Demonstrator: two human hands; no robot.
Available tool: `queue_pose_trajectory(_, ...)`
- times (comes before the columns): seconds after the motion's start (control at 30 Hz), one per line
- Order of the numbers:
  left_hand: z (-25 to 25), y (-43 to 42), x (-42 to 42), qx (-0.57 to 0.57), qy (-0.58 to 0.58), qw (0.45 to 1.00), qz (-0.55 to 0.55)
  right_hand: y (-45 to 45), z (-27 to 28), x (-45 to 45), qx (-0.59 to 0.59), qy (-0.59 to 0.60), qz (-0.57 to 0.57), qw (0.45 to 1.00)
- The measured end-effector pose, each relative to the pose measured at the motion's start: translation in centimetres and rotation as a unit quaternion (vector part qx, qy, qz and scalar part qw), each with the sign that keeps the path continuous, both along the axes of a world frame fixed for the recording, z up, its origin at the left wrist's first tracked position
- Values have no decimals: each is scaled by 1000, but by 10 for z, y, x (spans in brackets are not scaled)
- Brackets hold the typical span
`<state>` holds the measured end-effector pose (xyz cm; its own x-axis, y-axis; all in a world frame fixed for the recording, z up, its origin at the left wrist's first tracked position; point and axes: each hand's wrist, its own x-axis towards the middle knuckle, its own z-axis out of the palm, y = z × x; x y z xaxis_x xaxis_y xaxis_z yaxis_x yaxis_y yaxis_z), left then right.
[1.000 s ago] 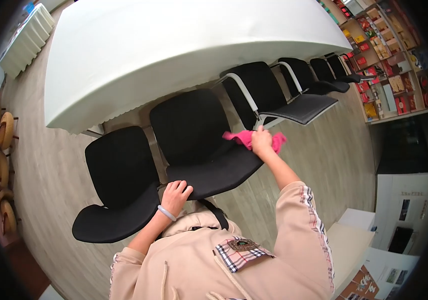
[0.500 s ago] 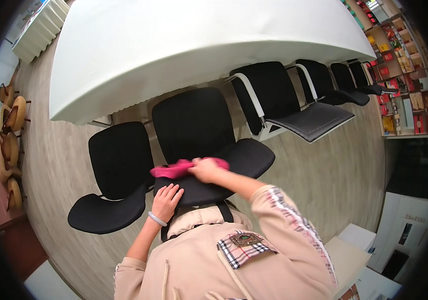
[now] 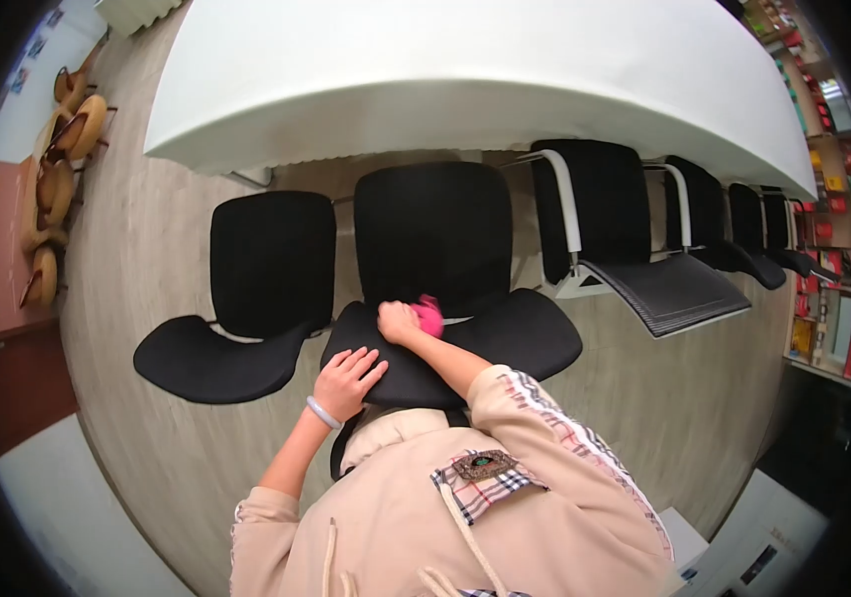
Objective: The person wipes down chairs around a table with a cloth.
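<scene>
A black chair (image 3: 515,333) stands right in front of me, its backrest toward the table. On the rear part of its seat, my right hand (image 3: 400,321) is closed on a pink cloth (image 3: 428,316). The cloth is bunched up and shows mostly to the right of the fingers. My left hand (image 3: 348,382) lies flat on the front left part of the same seat, fingers spread, holding nothing. A pale bracelet (image 3: 324,412) circles the left wrist.
Left of this chair stands another black chair (image 3: 271,264). To the right, a black chair with white armrests (image 3: 595,209) heads several more. Behind them runs a long table with a white tablecloth (image 3: 475,50). Wicker chairs (image 3: 77,129) and stocked shelves (image 3: 834,239) stand at the sides.
My right hand has moved the pink cloth slightly left across the seat, and the cloth is now more bunched. My left hand stays on the seat. The camera view has shifted.
</scene>
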<state>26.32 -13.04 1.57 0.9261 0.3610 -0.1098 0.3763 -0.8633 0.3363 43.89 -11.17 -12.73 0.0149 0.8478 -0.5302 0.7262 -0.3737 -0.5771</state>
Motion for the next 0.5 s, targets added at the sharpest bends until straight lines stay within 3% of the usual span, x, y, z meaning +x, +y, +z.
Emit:
queue_pose_trajectory(0.1, -3, -6, 3, 21, -7, 1000, 15, 13, 1, -41, 113, 140, -42, 983)
queue_pose_trajectory(0.17, -2, -15, 11, 26, -13, 1000, 5, -1, 8, -32, 129, 106, 48, 985)
queue_pose_trajectory(0.23, -1, -22, 21, 29, -19, 999, -7, -17, 12, 9, 100, 32, 152, 983)
queue_pose_trajectory(0.33, -1, -28, 24, 39, -7, 999, -9, -49, 13, 94, -74, -190, 267, 942)
queue_pose_trajectory(0.43, -5, -24, 21, 34, -17, 999, -22, -63, 25, 173, -217, -346, 270, 872)
queue_pose_trajectory(0.5, -6, -23, 18, 36, -24, 999, -27, -60, 37, 195, -235, -373, 206, 874)
